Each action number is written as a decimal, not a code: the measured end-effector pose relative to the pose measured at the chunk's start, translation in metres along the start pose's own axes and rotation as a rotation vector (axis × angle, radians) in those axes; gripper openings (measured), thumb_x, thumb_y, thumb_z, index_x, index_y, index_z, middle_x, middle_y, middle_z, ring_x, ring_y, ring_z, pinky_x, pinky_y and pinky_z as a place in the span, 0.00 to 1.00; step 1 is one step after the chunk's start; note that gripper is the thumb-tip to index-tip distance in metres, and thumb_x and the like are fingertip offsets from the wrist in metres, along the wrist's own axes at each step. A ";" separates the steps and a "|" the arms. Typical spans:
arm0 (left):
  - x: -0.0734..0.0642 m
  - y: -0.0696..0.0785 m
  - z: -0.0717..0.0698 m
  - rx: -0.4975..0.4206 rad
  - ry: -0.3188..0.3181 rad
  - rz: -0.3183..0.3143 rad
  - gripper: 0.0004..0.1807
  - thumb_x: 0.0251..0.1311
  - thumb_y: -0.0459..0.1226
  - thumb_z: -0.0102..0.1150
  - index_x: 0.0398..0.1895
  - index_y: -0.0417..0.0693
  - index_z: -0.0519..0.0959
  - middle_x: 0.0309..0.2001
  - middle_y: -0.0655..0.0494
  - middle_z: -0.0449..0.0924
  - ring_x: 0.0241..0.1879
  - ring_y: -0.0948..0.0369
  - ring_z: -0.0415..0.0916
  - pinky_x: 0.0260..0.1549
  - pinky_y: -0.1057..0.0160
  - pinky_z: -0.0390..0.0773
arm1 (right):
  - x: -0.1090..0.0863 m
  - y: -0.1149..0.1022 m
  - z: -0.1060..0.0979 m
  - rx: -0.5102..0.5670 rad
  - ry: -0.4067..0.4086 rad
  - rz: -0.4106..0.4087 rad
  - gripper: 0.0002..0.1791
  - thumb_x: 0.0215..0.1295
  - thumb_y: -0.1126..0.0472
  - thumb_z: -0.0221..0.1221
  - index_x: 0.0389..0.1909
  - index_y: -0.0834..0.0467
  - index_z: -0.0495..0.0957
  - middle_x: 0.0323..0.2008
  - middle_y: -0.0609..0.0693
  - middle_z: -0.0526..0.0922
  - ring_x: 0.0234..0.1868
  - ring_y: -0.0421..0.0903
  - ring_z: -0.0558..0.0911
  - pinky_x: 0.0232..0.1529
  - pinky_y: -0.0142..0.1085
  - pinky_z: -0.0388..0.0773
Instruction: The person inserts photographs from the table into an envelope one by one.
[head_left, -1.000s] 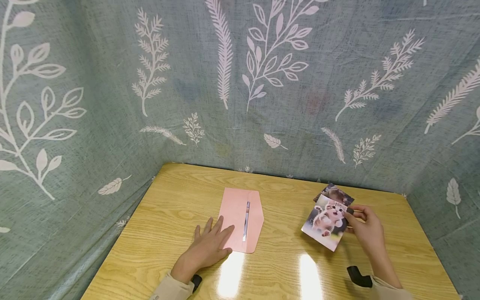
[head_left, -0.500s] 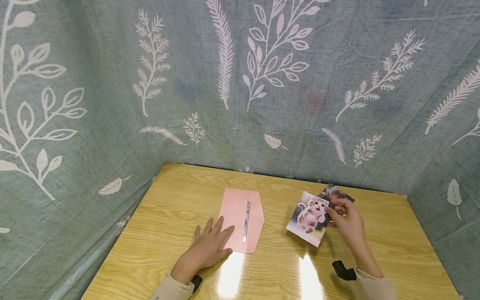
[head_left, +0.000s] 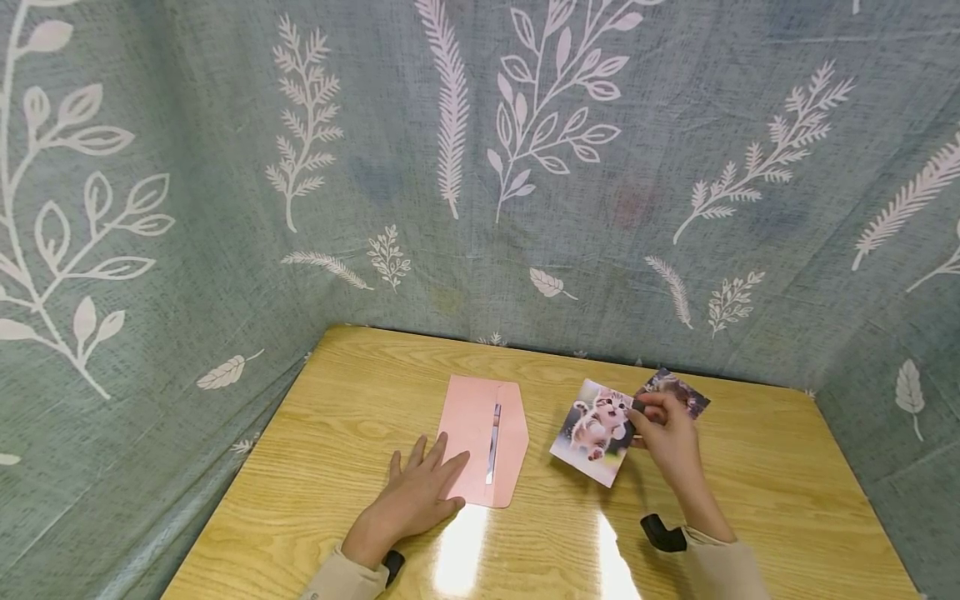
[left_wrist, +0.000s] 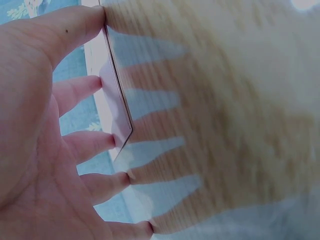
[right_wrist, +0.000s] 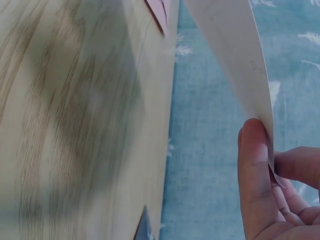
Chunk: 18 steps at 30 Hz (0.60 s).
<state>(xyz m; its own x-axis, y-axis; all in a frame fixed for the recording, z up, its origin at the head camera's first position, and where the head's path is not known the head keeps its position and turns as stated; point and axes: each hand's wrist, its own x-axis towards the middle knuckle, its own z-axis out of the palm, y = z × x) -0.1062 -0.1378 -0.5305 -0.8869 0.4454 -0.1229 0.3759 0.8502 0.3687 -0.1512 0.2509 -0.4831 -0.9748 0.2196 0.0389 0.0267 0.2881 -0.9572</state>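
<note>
A pink envelope lies on the table, its pointed flap folded out to the right. Through its slot a strip of a picture shows. My left hand rests flat with spread fingers, some over the envelope's near left edge; the left wrist view has the fingertips along the envelope. Between thumb and fingers my right hand pinches a kitten photo by its right edge, tilted above the table. Its pale back faces the right wrist camera.
Another photo, dark with a furry animal, lies at the table's back right, partly hidden by the right hand. A grey-green leaf-patterned cloth hangs behind and beside the wooden table. Glare marks the table's front.
My right hand has carried the kitten photo leftward, off the dark photo and closer to the envelope. The left hand and the envelope have stayed put.
</note>
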 end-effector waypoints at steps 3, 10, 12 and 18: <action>0.000 0.001 -0.001 0.005 -0.005 -0.004 0.37 0.67 0.55 0.59 0.77 0.60 0.63 0.78 0.40 0.49 0.74 0.34 0.43 0.60 0.22 0.46 | 0.001 -0.001 0.006 0.027 -0.009 -0.009 0.15 0.68 0.73 0.60 0.52 0.71 0.72 0.37 0.61 0.78 0.29 0.38 0.81 0.30 0.41 0.85; -0.001 0.001 0.000 0.010 -0.008 -0.008 0.37 0.67 0.55 0.59 0.77 0.60 0.63 0.78 0.41 0.49 0.74 0.34 0.43 0.60 0.22 0.46 | 0.002 -0.002 0.017 0.070 -0.026 0.010 0.15 0.68 0.72 0.60 0.53 0.70 0.71 0.40 0.64 0.77 0.28 0.39 0.82 0.29 0.39 0.85; -0.001 0.001 0.001 0.004 -0.008 -0.008 0.37 0.67 0.55 0.59 0.77 0.60 0.63 0.78 0.41 0.49 0.74 0.34 0.43 0.60 0.22 0.46 | 0.003 -0.002 0.020 0.073 -0.027 0.018 0.15 0.69 0.72 0.60 0.53 0.70 0.70 0.40 0.62 0.76 0.28 0.39 0.83 0.30 0.40 0.85; -0.001 0.002 -0.001 -0.008 -0.012 -0.008 0.37 0.67 0.55 0.59 0.77 0.61 0.62 0.78 0.41 0.48 0.74 0.34 0.42 0.60 0.22 0.45 | 0.006 -0.001 0.030 0.052 -0.032 0.030 0.16 0.69 0.69 0.61 0.54 0.67 0.71 0.42 0.63 0.76 0.30 0.40 0.84 0.34 0.48 0.85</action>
<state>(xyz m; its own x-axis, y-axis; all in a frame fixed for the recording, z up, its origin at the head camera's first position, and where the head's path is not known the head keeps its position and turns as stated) -0.1050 -0.1371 -0.5290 -0.8866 0.4418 -0.1368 0.3666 0.8517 0.3746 -0.1641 0.2239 -0.4907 -0.9803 0.1975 0.0017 0.0452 0.2328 -0.9715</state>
